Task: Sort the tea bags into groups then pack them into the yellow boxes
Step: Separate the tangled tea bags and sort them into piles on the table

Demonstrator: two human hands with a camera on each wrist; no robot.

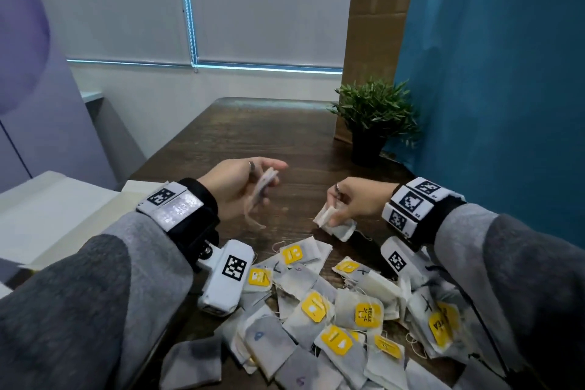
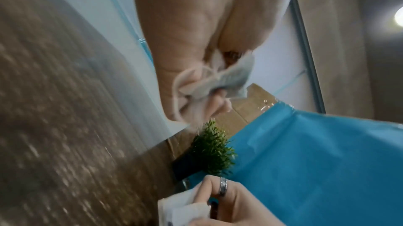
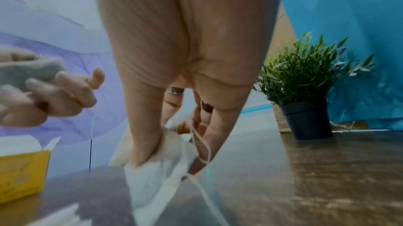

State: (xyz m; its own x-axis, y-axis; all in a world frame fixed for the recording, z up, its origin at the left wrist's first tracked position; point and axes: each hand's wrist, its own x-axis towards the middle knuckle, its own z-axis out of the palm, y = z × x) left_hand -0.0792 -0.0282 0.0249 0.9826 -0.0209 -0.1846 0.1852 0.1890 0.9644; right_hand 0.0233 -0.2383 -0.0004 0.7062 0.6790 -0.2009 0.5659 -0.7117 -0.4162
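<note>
dark wooden table (image 1: 253, 133) bears tea bags (image 1: 332, 310), potted plant (image 1: 373, 117), yellow box (image 3: 21, 174)

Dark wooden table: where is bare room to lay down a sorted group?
The dark wooden table is bare beyond both hands, left of the potted green plant. Crowded: the loose pile of tea bags fills the near edge; the left hand and right hand hold bags just above it.

White tea bags (image 1: 316, 304), yellow tags (image 1: 367, 314)
</note>
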